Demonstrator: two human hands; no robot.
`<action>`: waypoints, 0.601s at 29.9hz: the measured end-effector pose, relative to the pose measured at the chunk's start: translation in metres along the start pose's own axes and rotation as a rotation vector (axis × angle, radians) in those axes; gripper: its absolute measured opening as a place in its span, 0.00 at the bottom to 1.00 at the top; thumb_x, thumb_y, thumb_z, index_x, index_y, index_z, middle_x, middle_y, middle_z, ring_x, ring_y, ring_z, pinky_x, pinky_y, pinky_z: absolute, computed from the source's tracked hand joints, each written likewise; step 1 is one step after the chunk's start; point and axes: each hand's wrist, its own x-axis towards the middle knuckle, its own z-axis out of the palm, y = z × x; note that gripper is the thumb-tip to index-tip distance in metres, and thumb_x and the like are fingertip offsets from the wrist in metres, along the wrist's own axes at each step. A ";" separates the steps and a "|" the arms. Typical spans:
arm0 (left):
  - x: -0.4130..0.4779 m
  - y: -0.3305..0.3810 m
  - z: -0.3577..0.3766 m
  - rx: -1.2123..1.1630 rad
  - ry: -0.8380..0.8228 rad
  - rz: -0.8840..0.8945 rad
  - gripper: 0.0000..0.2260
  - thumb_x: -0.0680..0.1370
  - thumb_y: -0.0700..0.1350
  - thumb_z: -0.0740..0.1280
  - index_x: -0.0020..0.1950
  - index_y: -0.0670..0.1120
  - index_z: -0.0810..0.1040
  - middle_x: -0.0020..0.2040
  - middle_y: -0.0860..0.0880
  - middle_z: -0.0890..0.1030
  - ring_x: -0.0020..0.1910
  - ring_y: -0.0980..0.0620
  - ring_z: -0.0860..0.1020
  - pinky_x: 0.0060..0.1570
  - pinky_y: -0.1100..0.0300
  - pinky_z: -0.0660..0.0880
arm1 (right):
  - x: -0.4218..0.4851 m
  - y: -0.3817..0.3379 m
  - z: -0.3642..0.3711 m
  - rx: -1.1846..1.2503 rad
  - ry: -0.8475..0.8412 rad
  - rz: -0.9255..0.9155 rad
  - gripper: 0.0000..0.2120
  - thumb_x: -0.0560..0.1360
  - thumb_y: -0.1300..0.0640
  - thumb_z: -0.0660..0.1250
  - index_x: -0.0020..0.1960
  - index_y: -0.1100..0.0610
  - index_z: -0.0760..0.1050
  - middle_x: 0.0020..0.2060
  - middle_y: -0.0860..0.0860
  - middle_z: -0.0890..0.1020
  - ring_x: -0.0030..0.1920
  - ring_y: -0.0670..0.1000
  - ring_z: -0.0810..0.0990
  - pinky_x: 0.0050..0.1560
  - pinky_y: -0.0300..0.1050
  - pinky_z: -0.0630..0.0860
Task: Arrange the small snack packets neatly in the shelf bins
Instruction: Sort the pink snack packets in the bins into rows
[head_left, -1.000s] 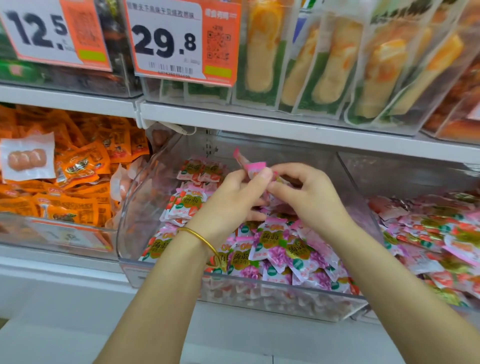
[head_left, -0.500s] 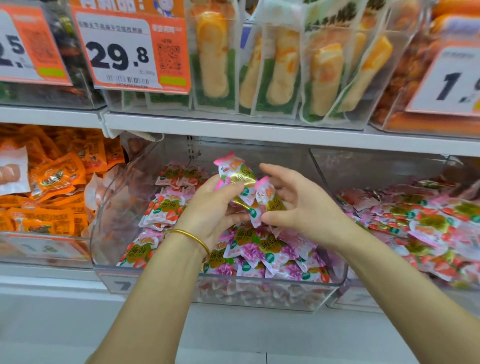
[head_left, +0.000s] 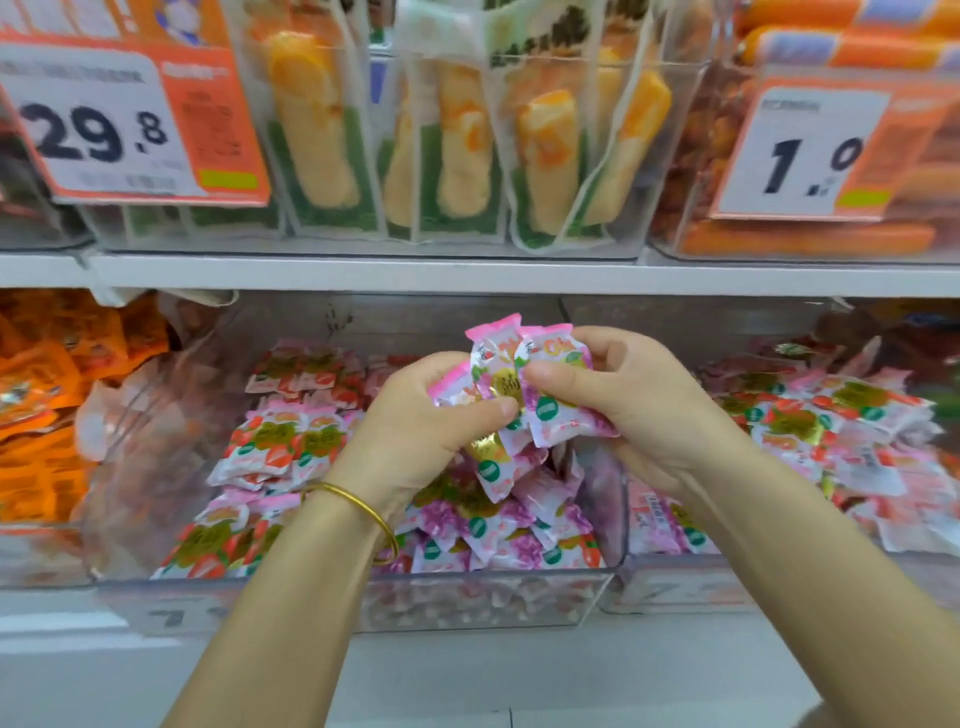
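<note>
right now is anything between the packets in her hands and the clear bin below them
Nothing visible. The left hand and right hand hold the pink packets directly over the open-topped clear bin; only the packets already piled inside lie beneath.

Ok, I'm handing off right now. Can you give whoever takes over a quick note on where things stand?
Left hand and right hand: both shut on a bunch of pink packets, held above the middle bin.
Middle bin: red-and-green packets stacked in rows on its left; pink ones loose in a heap on its right.
Done: left rows look tidy.
Left: square up the held bunch, set it down, then straighten the heap.
</note>
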 end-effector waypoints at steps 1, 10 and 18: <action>0.001 0.001 0.008 0.013 -0.013 0.020 0.10 0.69 0.33 0.72 0.45 0.46 0.81 0.34 0.54 0.83 0.32 0.59 0.79 0.32 0.68 0.74 | -0.002 -0.003 -0.006 -0.006 -0.013 0.036 0.16 0.63 0.61 0.71 0.50 0.67 0.79 0.44 0.61 0.84 0.41 0.54 0.82 0.44 0.45 0.80; 0.041 -0.006 0.057 -0.068 0.074 -0.067 0.05 0.73 0.35 0.69 0.39 0.42 0.77 0.29 0.50 0.77 0.29 0.55 0.75 0.36 0.62 0.73 | -0.012 -0.002 -0.111 -0.333 0.525 0.055 0.28 0.56 0.45 0.75 0.48 0.62 0.74 0.37 0.60 0.74 0.34 0.54 0.70 0.40 0.50 0.67; 0.080 -0.005 0.070 -0.594 0.104 -0.338 0.14 0.73 0.27 0.51 0.31 0.39 0.66 0.36 0.42 0.69 0.38 0.44 0.74 0.45 0.51 0.79 | 0.023 0.015 -0.144 -0.607 0.569 0.168 0.12 0.72 0.58 0.71 0.32 0.56 0.72 0.28 0.51 0.75 0.32 0.51 0.74 0.28 0.36 0.68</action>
